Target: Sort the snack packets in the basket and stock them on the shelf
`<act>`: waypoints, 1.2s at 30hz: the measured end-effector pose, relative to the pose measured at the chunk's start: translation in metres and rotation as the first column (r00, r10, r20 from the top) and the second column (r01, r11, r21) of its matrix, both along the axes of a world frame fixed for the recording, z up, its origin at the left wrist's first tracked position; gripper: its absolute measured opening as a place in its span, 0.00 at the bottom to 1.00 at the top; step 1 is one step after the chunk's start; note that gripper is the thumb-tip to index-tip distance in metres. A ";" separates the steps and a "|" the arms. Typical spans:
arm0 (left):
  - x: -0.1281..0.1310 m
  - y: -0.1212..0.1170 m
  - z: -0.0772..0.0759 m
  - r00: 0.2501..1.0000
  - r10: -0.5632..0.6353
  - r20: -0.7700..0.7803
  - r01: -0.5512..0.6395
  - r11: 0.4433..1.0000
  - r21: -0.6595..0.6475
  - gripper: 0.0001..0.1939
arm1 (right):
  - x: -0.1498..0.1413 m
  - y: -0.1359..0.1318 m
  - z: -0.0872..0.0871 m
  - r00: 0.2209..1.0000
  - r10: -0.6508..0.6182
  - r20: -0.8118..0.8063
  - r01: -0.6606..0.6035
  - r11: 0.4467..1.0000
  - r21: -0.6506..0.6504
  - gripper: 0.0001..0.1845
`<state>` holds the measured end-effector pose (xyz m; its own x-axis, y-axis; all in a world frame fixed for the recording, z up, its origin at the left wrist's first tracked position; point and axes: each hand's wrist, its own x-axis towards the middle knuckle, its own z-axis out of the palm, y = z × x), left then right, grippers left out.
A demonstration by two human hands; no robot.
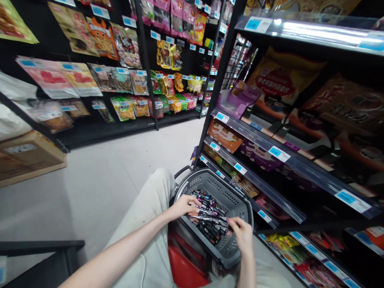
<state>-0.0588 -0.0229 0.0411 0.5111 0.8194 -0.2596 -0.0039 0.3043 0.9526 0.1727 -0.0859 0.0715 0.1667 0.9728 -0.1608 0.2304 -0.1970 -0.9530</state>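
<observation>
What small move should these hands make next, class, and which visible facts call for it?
Probably lift the slim items slightly: the left hand is at one end, the right hand pinches near the other, and a jumbled heap of similar pieces lies beneath in the grey basket, perhaps snagging them.

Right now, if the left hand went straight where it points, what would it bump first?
Probably the small dark items in the basket; the left hand points over them, though depth is hard to judge.
</observation>
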 end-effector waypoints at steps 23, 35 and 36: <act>0.004 -0.022 0.024 0.871 -0.179 -0.458 0.434 0.717 0.545 0.17 | -0.027 0.005 -0.009 0.929 0.288 -0.231 -0.315 0.944 -0.094 0.13; 0.012 -0.023 0.019 0.813 0.167 -0.558 0.371 0.589 0.718 0.18 | -0.039 0.005 -0.013 0.994 0.112 0.001 -0.112 0.992 0.057 0.12; 0.012 -0.023 0.019 0.810 0.206 -0.549 0.352 0.578 0.736 0.18 | -0.040 0.005 -0.014 0.996 0.091 0.021 -0.092 0.993 0.071 0.12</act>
<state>-0.0469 -0.0457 0.0598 0.5809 0.7836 0.2202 0.5506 -0.5775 0.6028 0.1324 -0.0805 0.0577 0.0787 0.9930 -0.0881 0.2614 -0.1058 -0.9594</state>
